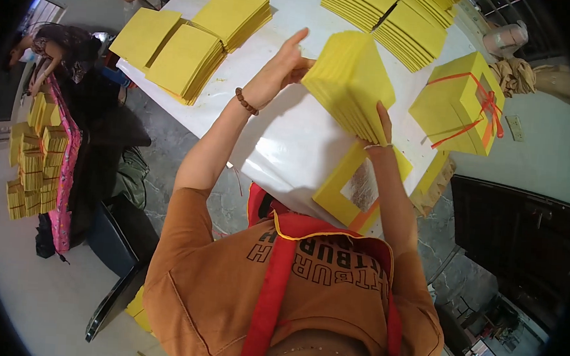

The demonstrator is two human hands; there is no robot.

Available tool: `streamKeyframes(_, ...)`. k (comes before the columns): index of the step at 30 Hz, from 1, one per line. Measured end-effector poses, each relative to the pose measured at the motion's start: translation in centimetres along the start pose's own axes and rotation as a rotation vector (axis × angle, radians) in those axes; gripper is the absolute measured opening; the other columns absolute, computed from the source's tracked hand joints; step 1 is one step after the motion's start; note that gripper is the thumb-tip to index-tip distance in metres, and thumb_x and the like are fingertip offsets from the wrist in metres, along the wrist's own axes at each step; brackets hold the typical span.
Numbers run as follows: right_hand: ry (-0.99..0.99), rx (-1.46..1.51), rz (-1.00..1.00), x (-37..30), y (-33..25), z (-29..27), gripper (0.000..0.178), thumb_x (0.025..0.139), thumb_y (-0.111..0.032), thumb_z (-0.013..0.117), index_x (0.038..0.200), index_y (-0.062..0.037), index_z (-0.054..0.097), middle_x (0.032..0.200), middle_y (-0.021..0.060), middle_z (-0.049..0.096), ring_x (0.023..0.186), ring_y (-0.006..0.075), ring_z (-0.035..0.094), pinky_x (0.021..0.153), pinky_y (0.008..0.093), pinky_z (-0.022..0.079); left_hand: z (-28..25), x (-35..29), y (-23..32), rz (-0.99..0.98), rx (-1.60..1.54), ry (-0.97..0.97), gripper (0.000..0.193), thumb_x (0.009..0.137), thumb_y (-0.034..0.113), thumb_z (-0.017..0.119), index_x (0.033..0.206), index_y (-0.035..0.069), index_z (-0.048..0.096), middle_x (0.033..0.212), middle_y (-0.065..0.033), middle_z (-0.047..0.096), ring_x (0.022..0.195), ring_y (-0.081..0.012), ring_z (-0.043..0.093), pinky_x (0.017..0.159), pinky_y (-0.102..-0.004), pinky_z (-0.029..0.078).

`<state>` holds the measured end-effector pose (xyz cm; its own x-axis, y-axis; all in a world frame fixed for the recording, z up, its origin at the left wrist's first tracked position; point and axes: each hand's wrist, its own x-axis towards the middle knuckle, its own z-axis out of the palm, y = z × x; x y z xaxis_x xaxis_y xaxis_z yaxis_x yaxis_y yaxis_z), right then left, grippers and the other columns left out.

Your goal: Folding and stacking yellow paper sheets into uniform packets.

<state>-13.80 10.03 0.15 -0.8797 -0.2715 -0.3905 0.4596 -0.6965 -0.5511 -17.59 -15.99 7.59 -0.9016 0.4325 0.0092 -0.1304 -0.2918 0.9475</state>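
Observation:
Over the white table I hold a thick stack of yellow paper [351, 81] tilted, its layered edges facing me. My left hand [290, 66], with a brown bead bracelet at the wrist, grips the stack's left edge; its index finger sticks out and the other fingertips are partly hidden. On the lower right edge, my right hand [384, 128] presses against the layers, thumb side up. Beneath my right forearm lies a flat yellow piece with a silvery foil patch [361, 188] and an orange strip.
White-covered table [271, 144]. Yellow stacks [188, 61] lie at the left, and more yellow stacks [398, 28] at the far side. A yellow bundle tied with red ribbon [456, 103] stands at the right. Two people work nearby, one at the far left beside piled yellow bundles [33, 162].

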Motion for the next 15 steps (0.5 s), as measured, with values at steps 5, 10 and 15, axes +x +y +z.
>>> streamKeyframes(5, -0.310, 0.513, 0.059, -2.7, 3.3, 0.9, 0.042, 0.088, -0.037, 0.046, 0.121, -0.0115, 0.047, 0.117, 0.0075, 0.055, 0.103, 0.0212, 0.056, 0.081, 0.0412, 0.050, 4.2, -1.6, 2.2, 0.051, 0.200, -0.094, 0.049, 0.090, 0.022, 0.045, 0.134, 0.004, 0.032, 0.113, -0.0115, 0.056, 0.099, -0.0156, 0.054, 0.085, -0.0296, 0.042)
streamKeyframes(10, -0.258, 0.632, 0.129, -4.7, 4.7, 1.7, 0.041, 0.089, -0.041, 0.040, 0.119, -0.0150, 0.050, 0.116, 0.0041, 0.056, 0.102, 0.0207, 0.056, 0.081, 0.0412, 0.049, 6.3, -3.4, 2.5, 0.112, 0.326, -0.015, 0.049, 0.084, 0.022, 0.055, 0.125, -0.001, 0.044, 0.100, -0.0085, 0.059, 0.085, -0.0121, 0.055, 0.078, -0.0251, 0.045)
streamKeyframes(15, -0.173, 0.687, 0.184, -5.8, 5.7, 2.7, 0.042, 0.089, -0.044, 0.037, 0.116, -0.0153, 0.051, 0.116, 0.0035, 0.056, 0.102, 0.0210, 0.056, 0.083, 0.0408, 0.047, 7.2, -5.1, 1.4, 0.196, 0.443, 0.102, 0.044, 0.082, 0.021, 0.056, 0.120, 0.000, 0.050, 0.092, -0.0071, 0.060, 0.078, -0.0111, 0.056, 0.073, -0.0251, 0.046)
